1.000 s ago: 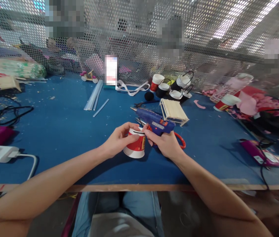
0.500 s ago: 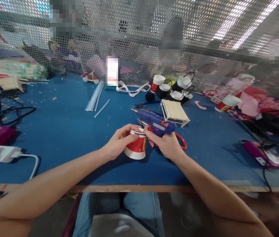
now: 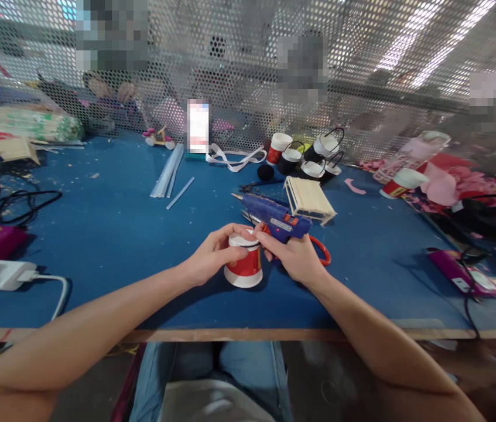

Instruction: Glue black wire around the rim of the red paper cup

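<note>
Both hands steady an upturned red-and-white paper cup on the blue work table.

The left hand wraps its fingers around the cup's left side; the right hand pinches the rim of the upturned base, fingers curled. The cup stands mouth down near the table's front edge, just in front of the blue hot-glue gun and the red-handled scissors. Keep the cup pressed flat to the table, apply even fingertip pressure, and keep fingers clear of the gun's nozzle.
</note>
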Motion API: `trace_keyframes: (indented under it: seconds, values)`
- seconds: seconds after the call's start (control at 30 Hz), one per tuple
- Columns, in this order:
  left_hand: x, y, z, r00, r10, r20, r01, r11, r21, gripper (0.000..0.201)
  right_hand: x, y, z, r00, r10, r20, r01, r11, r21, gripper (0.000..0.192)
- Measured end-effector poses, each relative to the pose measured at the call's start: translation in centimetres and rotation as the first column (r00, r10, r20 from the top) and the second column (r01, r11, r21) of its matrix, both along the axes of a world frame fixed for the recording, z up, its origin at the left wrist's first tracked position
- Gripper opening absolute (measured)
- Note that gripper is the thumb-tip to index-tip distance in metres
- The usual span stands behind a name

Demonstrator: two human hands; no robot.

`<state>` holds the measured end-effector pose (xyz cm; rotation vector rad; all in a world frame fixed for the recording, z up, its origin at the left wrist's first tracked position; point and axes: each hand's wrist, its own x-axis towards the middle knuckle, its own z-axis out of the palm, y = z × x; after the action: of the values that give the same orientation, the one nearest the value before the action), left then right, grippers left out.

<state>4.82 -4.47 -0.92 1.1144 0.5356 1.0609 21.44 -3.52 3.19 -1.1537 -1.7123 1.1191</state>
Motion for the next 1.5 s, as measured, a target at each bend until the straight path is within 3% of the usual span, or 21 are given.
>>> trace_keyframes:
  seconds: [0.13,0.23,0.43,0.57,0.7,1.07,1.3,1.5]
  values:
    - [-0.1,0.0,0.0,0.998,-0.061,-0.021,0.062,0.996,0.060,0.024,0.1,0.0,0.0,1.000,-0.011,0.004,0.011,1.000,0.015,0.013]
    - [-0.3,0.0,0.2,0.990,-0.056,-0.127,0.073,0.988,0.133,0.031,0.1,0.0,0.0,1.000,-0.018,0.005,0.018,1.000,0.016,0.011]
    - [-0.9,0.1,0.7,0.884,0.192,-0.427,-0.055,0.948,0.312,0.041,0.5,0.6,-0.4,0.998,-0.014,-0.059,0.015,1.000,0.022,0.015]
    - [-1.4,0.6,0.7,0.878,0.224,-0.422,-0.070,0.934,0.350,0.063,0.9,1.1,-0.9,0.986,0.017,-0.168,-0.011,0.999,0.032,0.017]
    - [-1.7,1.0,0.4,0.878,0.213,-0.428,-0.037,0.923,0.383,0.066,1.0,1.2,-1.2,0.980,0.043,-0.196,-0.032,0.998,0.057,0.013]
    - [-2.6,2.2,-0.5,0.841,0.317,-0.438,-0.152,0.916,0.371,0.070,1.2,1.0,-1.0,0.997,0.040,-0.068,-0.037,0.998,0.043,0.019]
    - [-3.0,3.0,-0.6,0.869,0.327,-0.371,-0.185,0.911,0.370,0.064,2.5,1.0,0.1,0.996,-0.083,0.024,0.081,0.994,0.075,0.024]
    - [-3.3,3.6,-1.0,0.861,0.377,-0.341,-0.231,0.888,0.396,0.066,3.3,1.1,0.3,0.978,-0.105,0.179,0.088,0.991,0.102,0.028]
